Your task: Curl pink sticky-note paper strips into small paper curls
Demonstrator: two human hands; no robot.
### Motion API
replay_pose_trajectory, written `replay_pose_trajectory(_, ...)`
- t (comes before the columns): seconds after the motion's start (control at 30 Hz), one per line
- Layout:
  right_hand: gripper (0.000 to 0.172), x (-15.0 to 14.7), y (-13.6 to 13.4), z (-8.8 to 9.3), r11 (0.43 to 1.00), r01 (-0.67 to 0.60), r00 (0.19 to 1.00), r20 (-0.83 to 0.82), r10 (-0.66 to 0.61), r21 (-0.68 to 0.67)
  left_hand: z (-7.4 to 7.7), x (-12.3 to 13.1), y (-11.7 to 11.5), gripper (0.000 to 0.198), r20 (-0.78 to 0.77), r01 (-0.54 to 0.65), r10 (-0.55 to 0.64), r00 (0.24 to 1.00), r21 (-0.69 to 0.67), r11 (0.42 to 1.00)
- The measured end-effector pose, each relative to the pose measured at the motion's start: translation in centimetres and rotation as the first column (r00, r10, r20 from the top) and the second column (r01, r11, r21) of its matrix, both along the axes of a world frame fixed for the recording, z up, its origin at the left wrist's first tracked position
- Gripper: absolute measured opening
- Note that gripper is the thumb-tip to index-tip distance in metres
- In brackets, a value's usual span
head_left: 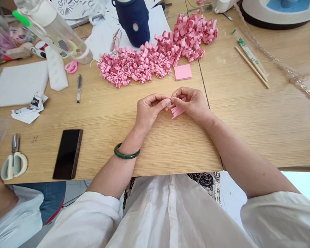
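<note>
A piece of pink paper [178,111], cut into strips along its left side, is held in my right hand [191,102]. The fingers of that hand are closed on it. My left hand [153,107] is pinched at the end of the strips, and its thumb and fingertips meet those of my right hand. Just beyond my hands lies a small stack of pink paper [183,72]. Behind it stretches a long heap of curled pink paper flowers [155,57]. What sits exactly between the pinched fingertips is partly hidden.
A dark blue cup [133,22] and a clear bottle [64,34] stand behind. Leftward lie a pen [79,89], a phone [67,154], scissors [14,160] and pink-handled scissors [71,67]. Chopsticks [253,67] and a twisted cord [279,63] are on the right. Another person's arm [1,196] shows lower left.
</note>
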State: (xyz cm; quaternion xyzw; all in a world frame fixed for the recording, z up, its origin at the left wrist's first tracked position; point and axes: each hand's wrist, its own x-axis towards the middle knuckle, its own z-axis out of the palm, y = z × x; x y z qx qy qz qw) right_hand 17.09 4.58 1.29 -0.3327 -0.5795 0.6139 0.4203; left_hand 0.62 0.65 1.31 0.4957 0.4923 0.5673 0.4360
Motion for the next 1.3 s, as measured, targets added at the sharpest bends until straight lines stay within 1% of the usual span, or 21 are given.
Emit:
replay_pose_trajectory(0.17, 0.030, 0.13, 0.08, -0.18, 1.000, -0.018, 1.000, 0.012, 0.018, 0.008, 0.09, -0.14, -0.02, 0.015, 0.007, 0.017, -0.016, 1.000, -0.073, 0.997)
replay_pose_trajectory(0.3, 0.029, 0.22, 0.13, -0.05, 0.999, -0.050, 0.999, 0.010, 0.050, -0.007, 0.14, -0.22, 0.00, 0.010, 0.051, 0.042, -0.038, 0.998, -0.083, 0.996)
replay_pose_trajectory(0.43, 0.027, 0.26, 0.11, 0.13, 0.998, -0.061, 0.998, 0.016, 0.061, -0.025, 0.11, -0.18, 0.09, 0.009, 0.008, 0.003, -0.002, 1.000, -0.087, 0.996)
replay_pose_trajectory(0.5, 0.026, 0.25, 0.07, 0.18, 0.998, -0.058, 0.998, 0.015, 0.059, -0.029, -0.01, -0.15, 0.15, 0.008, -0.023, -0.022, 0.020, 1.000, -0.069, 0.997)
replay_pose_trajectory(0.63, 0.024, 0.10, -0.07, 0.25, 0.998, -0.059, 0.998, -0.005, 0.059, -0.032, -0.41, -0.17, 0.18, 0.008, -0.058, -0.060, 0.062, 0.996, 0.037, 0.998)
replay_pose_trajectory(0.7, 0.023, 0.00, -0.13, 0.29, 0.998, -0.061, 0.998, -0.013, 0.060, -0.035, -0.57, -0.21, 0.14, 0.009, -0.083, -0.075, 0.080, 0.993, 0.061, 0.995)
replay_pose_trajectory(0.8, 0.025, -0.06, -0.11, 0.27, 0.999, -0.028, 1.000, 0.007, 0.028, -0.028, -0.58, -0.23, 0.06, 0.016, -0.095, -0.075, 0.079, 0.992, 0.047, 0.996)
replay_pose_trajectory(0.97, 0.030, 0.02, 0.13, -0.01, 0.999, 0.032, 0.999, 0.040, -0.032, 0.004, -0.33, -0.24, -0.09, 0.026, -0.065, -0.039, 0.039, 0.997, 0.013, 0.999)
replay_pose_trajectory(1.1, 0.029, 0.05, 0.17, -0.09, 0.999, 0.041, 0.999, 0.036, -0.041, 0.016, -0.26, -0.16, -0.17, 0.023, -0.063, -0.032, 0.033, 0.997, 0.013, 0.999)
replay_pose_trajectory(1.3, 0.025, 0.04, 0.12, 0.01, 0.999, 0.034, 0.997, 0.063, -0.035, 0.023, -0.27, 0.06, -0.08, 0.018, -0.100, -0.066, 0.066, 0.993, 0.007, 0.998)
